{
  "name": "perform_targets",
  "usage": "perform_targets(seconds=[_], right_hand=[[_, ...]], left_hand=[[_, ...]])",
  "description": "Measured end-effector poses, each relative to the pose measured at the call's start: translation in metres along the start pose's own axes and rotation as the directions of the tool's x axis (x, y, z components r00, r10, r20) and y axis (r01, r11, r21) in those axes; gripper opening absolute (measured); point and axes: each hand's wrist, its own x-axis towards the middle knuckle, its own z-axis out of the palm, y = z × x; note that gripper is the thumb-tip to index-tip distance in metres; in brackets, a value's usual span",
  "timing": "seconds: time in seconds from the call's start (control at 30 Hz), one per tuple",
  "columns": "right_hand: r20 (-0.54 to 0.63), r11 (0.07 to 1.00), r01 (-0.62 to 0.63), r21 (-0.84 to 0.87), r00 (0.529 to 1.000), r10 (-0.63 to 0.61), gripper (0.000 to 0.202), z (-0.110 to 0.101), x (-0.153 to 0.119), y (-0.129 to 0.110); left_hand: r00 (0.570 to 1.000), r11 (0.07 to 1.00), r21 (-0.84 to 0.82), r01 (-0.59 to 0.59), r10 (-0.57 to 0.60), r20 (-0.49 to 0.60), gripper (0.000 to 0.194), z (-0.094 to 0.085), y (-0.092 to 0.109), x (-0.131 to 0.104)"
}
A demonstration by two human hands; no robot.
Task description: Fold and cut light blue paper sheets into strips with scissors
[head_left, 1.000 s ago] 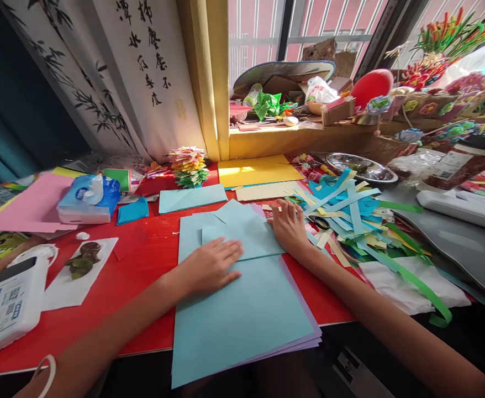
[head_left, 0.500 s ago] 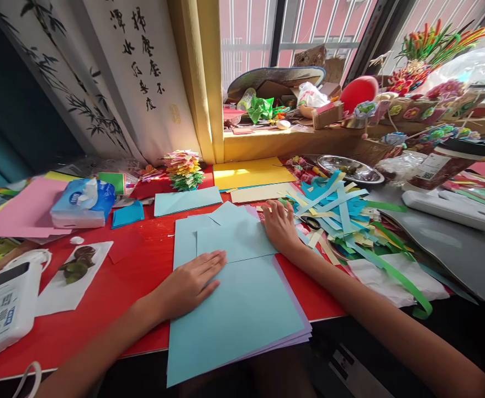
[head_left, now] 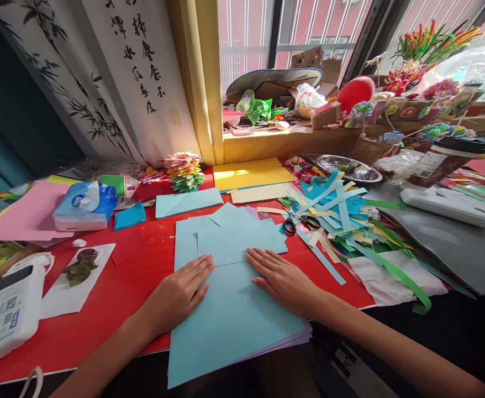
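Observation:
A large sheet of light blue paper [head_left: 234,326] lies in front of me, its near end reaching past the table edge, with lilac sheets [head_left: 296,337] showing beneath its right side. Smaller light blue pieces [head_left: 238,237] rest at its far end. My left hand [head_left: 186,287] lies flat on the sheet's left part, fingers stretched out near the lower edge of the smaller piece. Flat on the right part is my right hand [head_left: 284,276], its fingertips by that same edge. Neither hand grips anything. Scissors [head_left: 300,222] with black handles lie beyond my right hand, their blades partly hidden by paper strips.
Right of the paper spreads a heap of cut paper strips [head_left: 337,210], with a metal plate [head_left: 349,168] behind. A yellow sheet [head_left: 253,174] and folded paper stack [head_left: 189,202] lie farther back. Leftward are a tissue pack [head_left: 85,204] and a white device [head_left: 8,309].
My right hand has moved from the far right corner of the blue pieces back toward me and left onto the large sheet, uncovering the scissors. My left hand has shifted slightly left.

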Motion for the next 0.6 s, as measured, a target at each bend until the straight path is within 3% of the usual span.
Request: perform_targets(seconds=[0.2, 0.6], right_hand=[[0.024, 0.985, -0.13, -0.114, 0.991, 0.134, 0.046, -0.012, -0.038, 0.028], [-0.176, 0.937, -0.254, -0.24, 0.961, 0.215, 0.039, -0.013, -0.042, 0.018]], left_hand=[[0.997, 0.996, 0.061, 0.064, -0.061, -0.053, 0.048, 0.004, -0.005, -0.018], [0.99, 0.984, 0.146, 0.104, -0.088, -0.113, 0.044, -0.002, 0.0, -0.023]])
